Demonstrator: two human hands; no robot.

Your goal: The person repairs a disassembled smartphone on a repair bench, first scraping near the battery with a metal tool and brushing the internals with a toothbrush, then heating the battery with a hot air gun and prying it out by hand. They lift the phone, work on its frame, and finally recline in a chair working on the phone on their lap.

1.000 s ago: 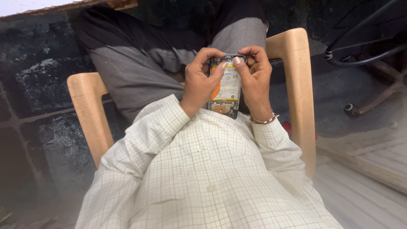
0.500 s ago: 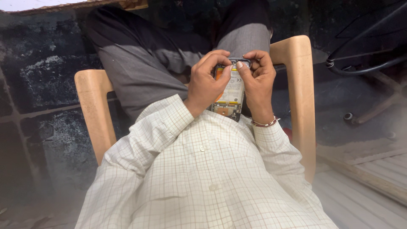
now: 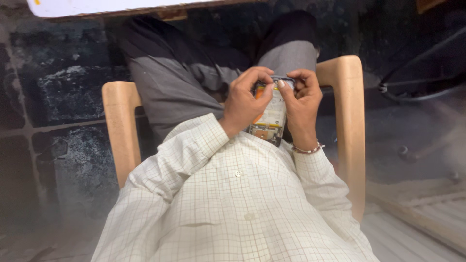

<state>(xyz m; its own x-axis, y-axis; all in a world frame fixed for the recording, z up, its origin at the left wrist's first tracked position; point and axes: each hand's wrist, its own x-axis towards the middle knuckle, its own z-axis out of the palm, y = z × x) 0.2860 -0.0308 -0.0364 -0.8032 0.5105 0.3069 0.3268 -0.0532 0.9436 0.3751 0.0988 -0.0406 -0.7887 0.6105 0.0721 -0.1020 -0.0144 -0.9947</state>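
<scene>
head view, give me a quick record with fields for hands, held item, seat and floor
left hand: left hand grips the opened phone's left edge, fingertips at its top
right hand: right hand grips the right edge, beaded bracelet on the wrist
held item: opened phone, back off, yellow and orange parts showing, held over the lap
seat: wooden chair armrests on both sides
floor: dark mottled tiles

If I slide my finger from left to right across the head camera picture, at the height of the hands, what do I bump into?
Left wooden armrest → grey trouser leg → left hand → opened phone → right hand → right wooden armrest → black cable.
</scene>
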